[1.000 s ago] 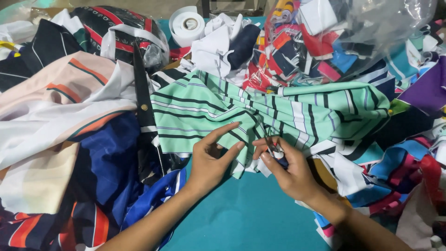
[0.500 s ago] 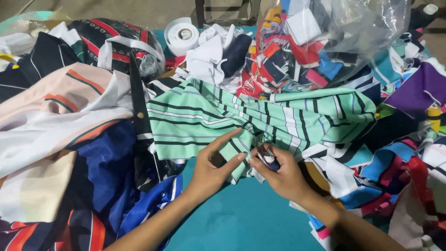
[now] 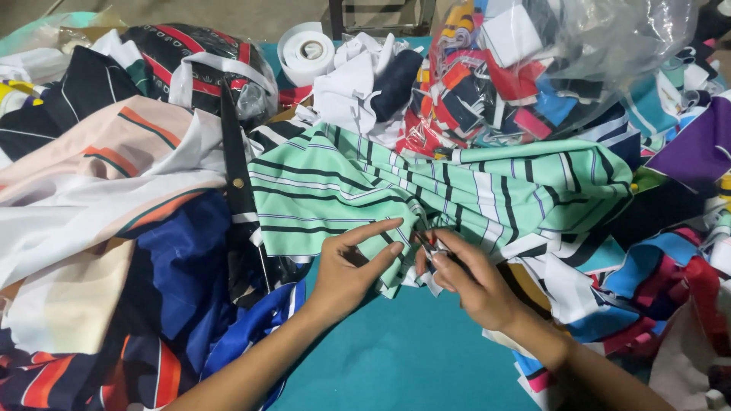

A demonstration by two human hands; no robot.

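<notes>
The left hand (image 3: 352, 268) lay flat, fingers spread, pressing the mint-green fabric with black stripes (image 3: 426, 186) at its gathered lower edge on the teal bench (image 3: 403, 358). The right hand (image 3: 466, 278) pinched a small metal tool (image 3: 426, 243), too small to identify, against the same fold. Mixed fabric scraps lay all around.

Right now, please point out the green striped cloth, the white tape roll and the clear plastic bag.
green striped cloth (image 3: 343, 186), head view, on its flat left part.
white tape roll (image 3: 306, 52), head view, on its top face.
clear plastic bag (image 3: 609, 38), head view, on its upper wall.
</notes>
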